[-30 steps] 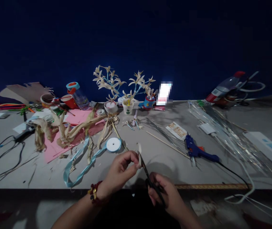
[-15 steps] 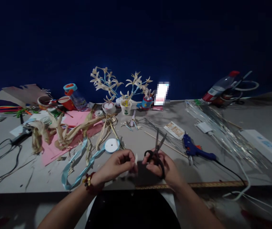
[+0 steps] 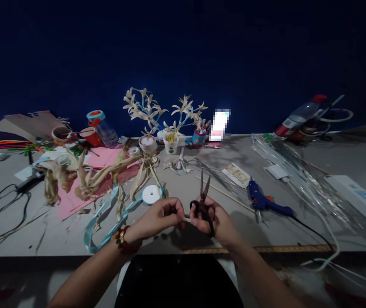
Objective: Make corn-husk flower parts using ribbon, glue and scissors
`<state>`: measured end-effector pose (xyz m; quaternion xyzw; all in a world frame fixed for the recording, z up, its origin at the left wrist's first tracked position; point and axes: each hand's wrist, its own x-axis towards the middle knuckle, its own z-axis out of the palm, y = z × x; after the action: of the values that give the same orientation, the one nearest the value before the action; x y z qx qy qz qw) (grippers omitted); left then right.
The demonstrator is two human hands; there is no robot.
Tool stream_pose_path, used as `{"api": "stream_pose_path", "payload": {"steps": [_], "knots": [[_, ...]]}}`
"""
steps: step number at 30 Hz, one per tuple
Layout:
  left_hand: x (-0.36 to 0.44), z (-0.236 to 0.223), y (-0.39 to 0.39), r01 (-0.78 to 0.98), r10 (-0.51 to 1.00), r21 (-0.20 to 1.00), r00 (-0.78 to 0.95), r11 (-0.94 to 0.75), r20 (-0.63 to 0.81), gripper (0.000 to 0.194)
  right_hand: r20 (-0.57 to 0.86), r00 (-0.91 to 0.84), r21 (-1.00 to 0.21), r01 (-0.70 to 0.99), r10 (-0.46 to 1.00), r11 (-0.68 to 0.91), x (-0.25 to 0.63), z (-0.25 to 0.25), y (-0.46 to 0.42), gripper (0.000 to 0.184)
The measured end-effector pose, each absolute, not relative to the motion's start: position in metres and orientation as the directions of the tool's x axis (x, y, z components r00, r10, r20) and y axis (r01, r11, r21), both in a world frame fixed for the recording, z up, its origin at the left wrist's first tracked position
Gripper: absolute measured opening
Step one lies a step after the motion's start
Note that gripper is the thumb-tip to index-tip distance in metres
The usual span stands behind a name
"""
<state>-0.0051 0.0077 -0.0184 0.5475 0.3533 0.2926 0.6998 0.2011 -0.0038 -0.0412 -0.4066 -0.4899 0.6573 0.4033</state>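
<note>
Between finger and thumb, my left hand (image 3: 166, 214) pinches a small pale petal-like strip (image 3: 187, 220). Its other end meets the fingertips of my right hand (image 3: 213, 220). Black-handled scissors (image 3: 203, 205) are hooked on my right hand, their blades slightly apart and pointing away from me. Just beyond my left hand lies a white spool (image 3: 151, 194) with light blue ribbon (image 3: 105, 231) trailing from it. Small pale flower pieces (image 3: 180, 166) lie farther back on the table.
At the back, pale flower stems (image 3: 146, 107) stand near a paper cup (image 3: 171, 144). Dried husks (image 3: 86, 182) cover pink sheets (image 3: 67, 203) on the left. To the right are a blue glue gun (image 3: 266, 202), thin wires (image 3: 221, 179), a power strip (image 3: 359, 196) and a tilted bottle (image 3: 298, 117).
My right hand has moved left with the scissors, and its fingertips now meet the strip. The strip has turned from upright to nearly level, pointing right.
</note>
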Motion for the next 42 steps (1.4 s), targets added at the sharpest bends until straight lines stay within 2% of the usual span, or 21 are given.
{"api": "stream_pose_path", "payload": {"steps": [5,10,13,17,22,25,33,42], "knots": [[0.006,-0.032,-0.007,-0.294,0.947,0.934,0.303,0.201,-0.109,0.019,-0.104,-0.138,-0.972,-0.196,0.985,-0.130,0.193,-0.032,-0.013,0.039],[0.025,-0.041,-0.027,-0.329,0.995,0.943,0.092,0.054,-0.025,0.016,-0.021,-0.040,-0.990,-0.137,0.999,-0.026,0.179,-0.033,-0.019,0.033],[0.031,-0.043,-0.030,-0.318,0.999,0.948,0.031,0.017,-0.007,0.015,0.000,-0.020,-0.994,-0.113,1.000,-0.002,0.175,-0.038,-0.020,0.033],[0.027,-0.040,-0.029,-0.304,0.998,0.952,0.051,0.047,-0.033,0.017,-0.066,-0.145,-0.996,-0.054,0.987,-0.074,0.187,-0.040,-0.023,0.039],[0.016,-0.031,-0.026,-0.275,0.991,0.959,0.131,0.070,-0.035,0.016,-0.211,-0.401,-0.972,0.182,0.892,-0.148,0.221,-0.040,-0.032,0.048],[0.013,-0.029,-0.025,-0.245,0.984,0.968,0.177,0.055,-0.011,0.016,-0.291,-0.476,-0.951,0.235,0.830,-0.198,0.232,-0.040,-0.040,0.051],[0.014,-0.024,-0.026,-0.193,0.977,0.981,0.210,0.025,0.017,0.020,-0.344,-0.507,-0.938,0.209,0.790,-0.275,0.225,-0.042,-0.051,0.052],[0.014,-0.019,-0.024,-0.153,0.973,0.988,0.226,0.002,0.033,0.020,-0.315,-0.474,-0.946,0.229,0.822,-0.230,0.226,-0.043,-0.053,0.042]]}}
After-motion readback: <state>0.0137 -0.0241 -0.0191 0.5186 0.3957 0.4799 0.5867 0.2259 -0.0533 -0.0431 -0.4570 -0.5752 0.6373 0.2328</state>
